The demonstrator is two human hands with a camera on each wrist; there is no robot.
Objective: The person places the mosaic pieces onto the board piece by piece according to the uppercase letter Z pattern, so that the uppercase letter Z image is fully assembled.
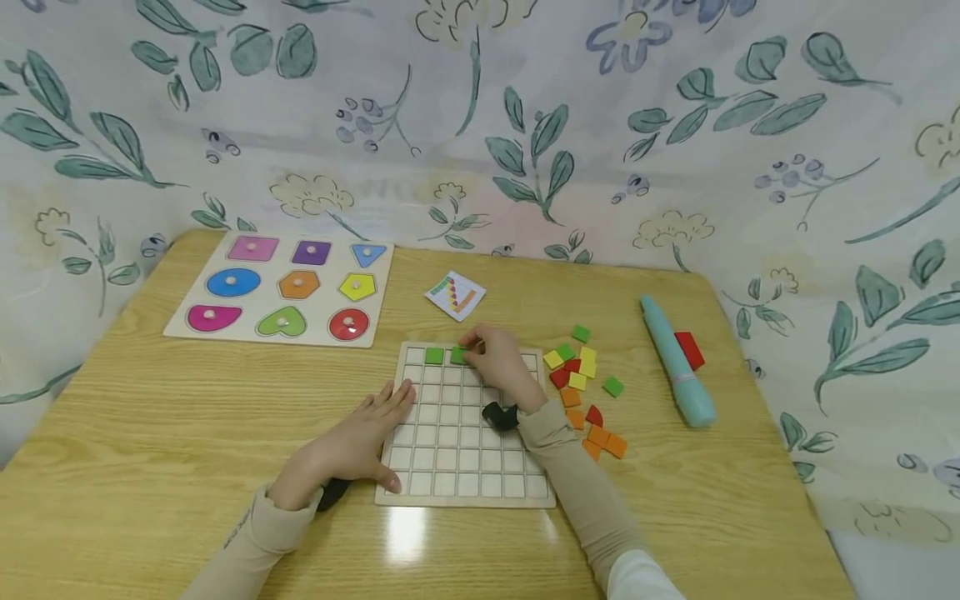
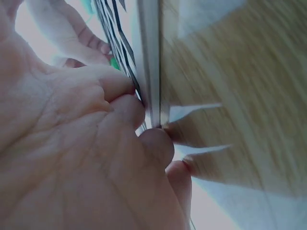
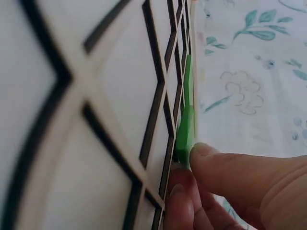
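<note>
A wooden grid board (image 1: 468,502) lies on the table. One green square tile (image 1: 434,356) sits in its top row. A second green tile (image 1: 457,356) is at the cell to its right, pinched by my right hand (image 1: 497,363). In the right wrist view, thumb and fingertips hold the edge of that green tile (image 3: 184,136), which looks tilted against the grid. My left hand (image 1: 352,442) rests along the board's left edge with its fingers extended. The left wrist view shows its palm (image 2: 86,153) and fingertips by the board's edge.
Loose green, yellow, red and orange tiles (image 1: 577,381) lie right of the board. Beyond them are a turquoise tapered object (image 1: 678,367) and a red piece (image 1: 690,350). A knob puzzle (image 1: 322,333) lies at the back left, with a printed card (image 1: 455,295) behind the board.
</note>
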